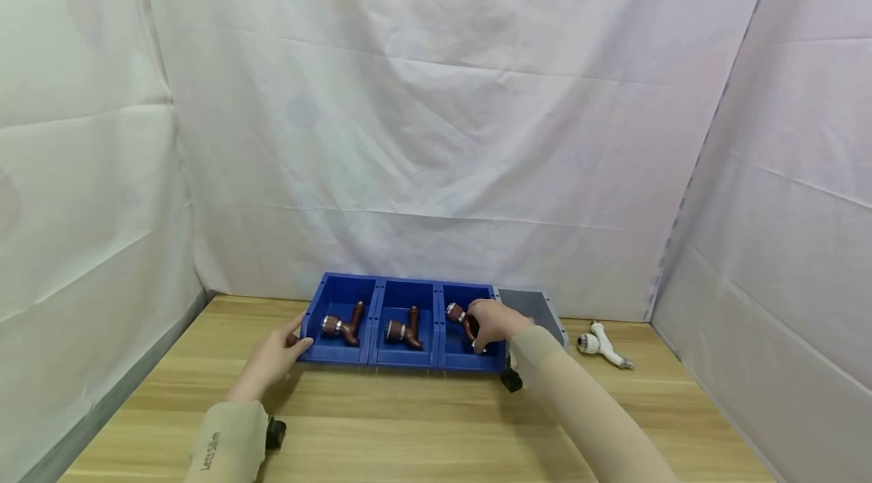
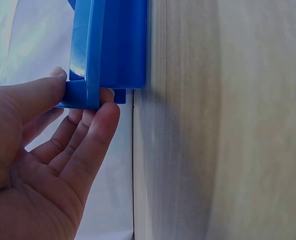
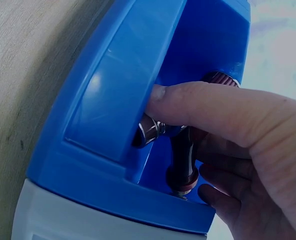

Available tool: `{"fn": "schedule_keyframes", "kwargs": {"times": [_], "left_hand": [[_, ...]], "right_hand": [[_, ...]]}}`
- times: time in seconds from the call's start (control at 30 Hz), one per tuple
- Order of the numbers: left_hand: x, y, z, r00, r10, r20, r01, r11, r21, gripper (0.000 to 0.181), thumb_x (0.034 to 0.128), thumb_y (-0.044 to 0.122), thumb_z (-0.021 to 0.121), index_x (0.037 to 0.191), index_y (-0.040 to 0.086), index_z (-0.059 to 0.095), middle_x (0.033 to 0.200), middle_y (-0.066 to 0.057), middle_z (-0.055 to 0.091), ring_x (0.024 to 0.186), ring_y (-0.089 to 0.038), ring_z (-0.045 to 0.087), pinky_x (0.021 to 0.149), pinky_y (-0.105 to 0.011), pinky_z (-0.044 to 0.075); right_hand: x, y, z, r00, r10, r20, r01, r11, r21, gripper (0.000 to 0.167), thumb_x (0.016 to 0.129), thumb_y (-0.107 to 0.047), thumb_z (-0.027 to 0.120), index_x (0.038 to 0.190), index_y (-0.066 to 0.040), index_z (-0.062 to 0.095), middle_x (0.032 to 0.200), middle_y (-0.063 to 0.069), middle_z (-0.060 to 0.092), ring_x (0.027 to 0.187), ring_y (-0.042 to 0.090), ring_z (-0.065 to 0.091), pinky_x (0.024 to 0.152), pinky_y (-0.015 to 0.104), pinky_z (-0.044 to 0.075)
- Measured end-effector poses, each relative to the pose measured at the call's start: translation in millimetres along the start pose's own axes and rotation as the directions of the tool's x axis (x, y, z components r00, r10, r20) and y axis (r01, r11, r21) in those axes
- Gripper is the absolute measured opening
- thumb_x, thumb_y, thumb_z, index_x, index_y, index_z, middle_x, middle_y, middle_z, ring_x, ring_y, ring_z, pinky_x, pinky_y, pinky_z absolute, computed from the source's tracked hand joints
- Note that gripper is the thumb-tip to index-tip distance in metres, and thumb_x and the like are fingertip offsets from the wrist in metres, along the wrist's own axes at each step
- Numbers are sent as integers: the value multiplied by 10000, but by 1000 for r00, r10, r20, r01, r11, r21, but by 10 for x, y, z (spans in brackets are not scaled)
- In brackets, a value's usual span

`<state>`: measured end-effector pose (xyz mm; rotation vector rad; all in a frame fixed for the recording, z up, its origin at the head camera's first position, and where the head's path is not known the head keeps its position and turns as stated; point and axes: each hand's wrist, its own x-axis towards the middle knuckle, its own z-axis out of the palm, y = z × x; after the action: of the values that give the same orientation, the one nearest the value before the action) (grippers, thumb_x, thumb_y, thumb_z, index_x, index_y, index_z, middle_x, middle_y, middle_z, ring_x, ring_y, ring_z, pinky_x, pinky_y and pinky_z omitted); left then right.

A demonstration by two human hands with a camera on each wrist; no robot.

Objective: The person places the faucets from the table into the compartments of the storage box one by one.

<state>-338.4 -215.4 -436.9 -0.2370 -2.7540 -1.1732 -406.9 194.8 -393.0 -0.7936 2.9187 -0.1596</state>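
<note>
A row of blue bins (image 1: 403,286) stands on the table, with one brown tap (image 1: 349,330) in the left bin and another brown tap (image 1: 403,331) in the middle one. My left hand (image 1: 275,353) pinches the outer rim of the left bin (image 2: 90,55), thumb on one side and fingers on the other. Inside the right blue bin (image 3: 117,100), my right hand (image 1: 496,320) holds a third brown tap (image 3: 183,155) between thumb and fingers. Its ribbed knob (image 1: 455,312) points up and left in the head view; the hand covers part of its body.
A grey bin (image 1: 534,305) adjoins the blue row on the right, partly behind my right arm. Farther right a white tap (image 1: 602,345) lies on the wooden table (image 1: 381,430). White curtains (image 1: 409,127) hang behind and at both sides.
</note>
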Motion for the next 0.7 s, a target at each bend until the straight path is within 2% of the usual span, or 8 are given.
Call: {"fn": "schedule_keyframes", "kwargs": {"times": [0.23, 0.53, 0.7], "left_hand": [[8, 26, -12, 1000, -3, 2, 3, 1000, 29, 574, 970, 154, 600, 1473, -4, 371, 821, -88, 597, 566, -171, 510, 550, -333, 436], [23, 22, 20, 1000, 21, -15, -20, 999, 41, 569, 951, 125, 623, 1452, -24, 398, 770, -69, 591, 555, -164, 509, 560, -333, 430], [23, 6, 44, 999, 31, -28, -29, 998, 51, 573, 940, 124, 633, 1444, -29, 408, 779, -74, 617, 572, -160, 527, 595, -345, 437]], "right_hand": [[-11, -9, -5, 999, 31, 12, -31, 999, 12, 270, 668, -135, 868, 771, -150, 620, 888, -41, 540, 758, 150, 488, 661, 335, 439], [5, 28, 34, 998, 53, 41, -55, 998, 44, 262, 680, -111, 856, 696, -168, 600, 761, -41, 536, 660, 129, 484, 597, 314, 421], [5, 29, 51, 998, 58, 38, -58, 998, 10, 284, 674, -134, 861, 678, -177, 580, 785, -41, 525, 700, 139, 479, 613, 322, 416]]}}
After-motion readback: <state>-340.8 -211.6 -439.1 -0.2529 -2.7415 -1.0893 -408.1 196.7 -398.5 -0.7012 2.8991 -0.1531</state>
